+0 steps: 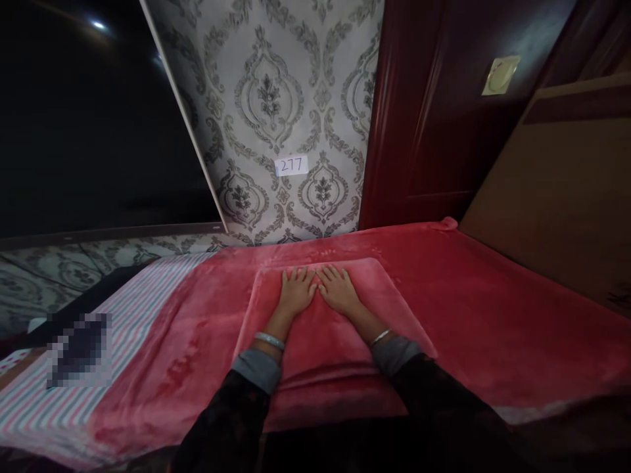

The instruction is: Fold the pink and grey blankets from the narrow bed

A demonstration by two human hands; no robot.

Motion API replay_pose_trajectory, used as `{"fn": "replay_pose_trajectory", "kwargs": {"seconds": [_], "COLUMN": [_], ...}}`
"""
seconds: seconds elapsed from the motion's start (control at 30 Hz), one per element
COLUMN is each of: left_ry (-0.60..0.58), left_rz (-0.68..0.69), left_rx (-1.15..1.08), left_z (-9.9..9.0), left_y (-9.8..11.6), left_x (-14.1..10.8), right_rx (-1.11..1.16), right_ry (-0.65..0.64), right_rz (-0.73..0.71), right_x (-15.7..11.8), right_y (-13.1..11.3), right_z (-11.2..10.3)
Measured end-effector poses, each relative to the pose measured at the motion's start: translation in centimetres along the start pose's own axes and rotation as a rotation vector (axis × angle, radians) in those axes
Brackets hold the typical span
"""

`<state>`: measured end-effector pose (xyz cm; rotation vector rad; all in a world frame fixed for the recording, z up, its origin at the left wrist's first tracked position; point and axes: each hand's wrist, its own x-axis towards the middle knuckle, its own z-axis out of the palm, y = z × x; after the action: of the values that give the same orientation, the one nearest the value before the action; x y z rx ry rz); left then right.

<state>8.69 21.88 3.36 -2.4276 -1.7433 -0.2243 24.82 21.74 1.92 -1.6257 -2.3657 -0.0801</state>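
Observation:
Both hands lie flat, palms down, near the far edge of a squarish pink plush piece (305, 341); I cannot tell whether it is a folded blanket or a cushion. My left hand (298, 291) has its fingers spread, pointing away from me. Beside it, my right hand (338, 289) rests the same way, the two thumbs almost meeting. Neither hand grips anything. A few creases run across the near part of the plush piece. Underneath spreads a larger red plush cover (493, 315).
At left, a striped cloth (142, 302) bears a dark pixelated item (81, 351). A large black screen (98, 131) stands behind it. The patterned wall (269, 79) carries a paper label (291, 165) reading 277. To the right are a dark red wood panel (434, 131) and a brown board (557, 197).

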Motion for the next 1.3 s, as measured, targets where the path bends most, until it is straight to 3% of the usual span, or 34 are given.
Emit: {"fn": "replay_pose_trajectory", "kwargs": {"seconds": [0.1, 0.27, 0.4, 0.57, 0.73, 0.83, 1.03, 1.3], "left_ry": [0.01, 0.054, 0.082, 0.014, 0.03, 0.004, -0.014, 0.168], "left_rz": [0.013, -0.037, -0.27, -0.6, -0.745, -0.824, -0.874, -0.816], "left_rx": [0.01, -0.034, -0.068, -0.243, -0.292, -0.346, -0.451, -0.649], "left_z": [0.6, 0.1, -0.8, -1.7, -1.6, -1.6, -2.3, -0.7], "left_y": [-0.1, -0.2, -2.0, -5.5, -7.2, -8.2, -10.3, -10.7], "left_x": [0.0, 0.1, -0.2, -0.9, -0.9, -0.1, 2.1, 2.8], "right_rx": [-0.008, -0.021, -0.067, -0.081, 0.0, -0.002, -0.024, -0.023], "right_ry": [0.032, 0.012, 0.002, 0.002, 0.054, 0.093, 0.126, 0.105], "right_rz": [-0.007, 0.04, 0.216, 0.407, 0.633, 0.661, 0.641, 0.643], "right_x": [0.0, 0.3, -0.2, -1.8, -2.7, -2.7, -2.6, -2.7], "right_y": [0.2, 0.8, 3.4, 6.8, 7.1, 6.7, 6.5, 6.4], "right_z": [0.9, 0.3, -0.7, -1.4, -1.1, -1.0, -0.9, -1.1]}}
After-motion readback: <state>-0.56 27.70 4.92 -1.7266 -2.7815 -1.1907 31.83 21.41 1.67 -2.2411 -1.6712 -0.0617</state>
